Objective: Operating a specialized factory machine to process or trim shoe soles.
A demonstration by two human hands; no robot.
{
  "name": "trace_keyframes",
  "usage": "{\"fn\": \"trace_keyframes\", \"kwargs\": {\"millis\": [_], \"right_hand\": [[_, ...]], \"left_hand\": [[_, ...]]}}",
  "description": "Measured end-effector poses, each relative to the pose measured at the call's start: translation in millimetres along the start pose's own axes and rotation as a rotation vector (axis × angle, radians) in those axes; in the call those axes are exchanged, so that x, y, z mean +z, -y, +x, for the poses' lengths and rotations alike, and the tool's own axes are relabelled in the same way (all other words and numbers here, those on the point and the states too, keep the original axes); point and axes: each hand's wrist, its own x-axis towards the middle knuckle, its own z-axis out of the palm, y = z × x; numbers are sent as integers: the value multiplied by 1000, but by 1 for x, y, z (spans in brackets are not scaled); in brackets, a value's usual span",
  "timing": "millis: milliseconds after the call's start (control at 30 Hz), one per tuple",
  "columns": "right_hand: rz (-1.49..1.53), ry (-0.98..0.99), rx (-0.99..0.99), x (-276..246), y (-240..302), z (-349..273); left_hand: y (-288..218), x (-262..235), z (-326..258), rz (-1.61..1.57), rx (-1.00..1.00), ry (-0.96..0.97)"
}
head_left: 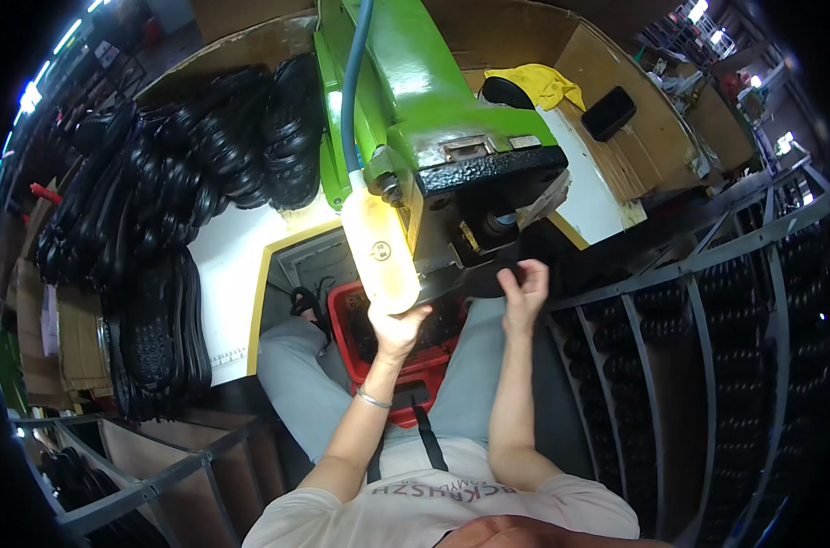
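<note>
I sit with my knees under the white bench [237, 265], and between my thighs stands a red crate [365, 352] with dark scraps in it; what they are I cannot make out. A black strap runs down from its near wall.

Above the crate, both my hands are up at a flat black sole piece [474, 274] lying under the head of the green press [433, 110], at the near edge of the bench. The piece is dull black, thin and curved along its rim, and most of it is hidden by the press foot and a pale yellow bottle [380, 248] hanging in front. My right hand [525, 292] has its fingers closed on the right end of the piece, thumb and fingertips pinched over its edge. My left hand [399, 329], with a thin bangle at the wrist, reaches up beneath the left part of the piece; the bottle covers the fingers, so I cannot tell whether they grip it or only support it.

To my right a metal rack [707, 310] holds rows of black soles. On the left part of the bench lie heaped stacks of black soles [187, 173], reaching to the far left corner against cardboard. At the far right corner are a yellow cloth [538, 84] and a black phone [609, 112].
</note>
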Motion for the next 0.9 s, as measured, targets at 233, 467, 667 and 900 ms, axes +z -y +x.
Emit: {"fn": "trace_keyframes", "kwargs": {"millis": [233,467,667,900], "right_hand": [[-332,148,-299,23,92,14],[-222,350,-301,70,100,-14],[9,258,-10,93,77,-67],[412,375,647,38,129,-95]], "left_hand": [[-58,-29,8,-200,-48,-13],[-86,-85,-2,-436,-110,-70],[-106,-108,-28,-179,34,7],[-95,-20,-62,-304,-69,521]]}}
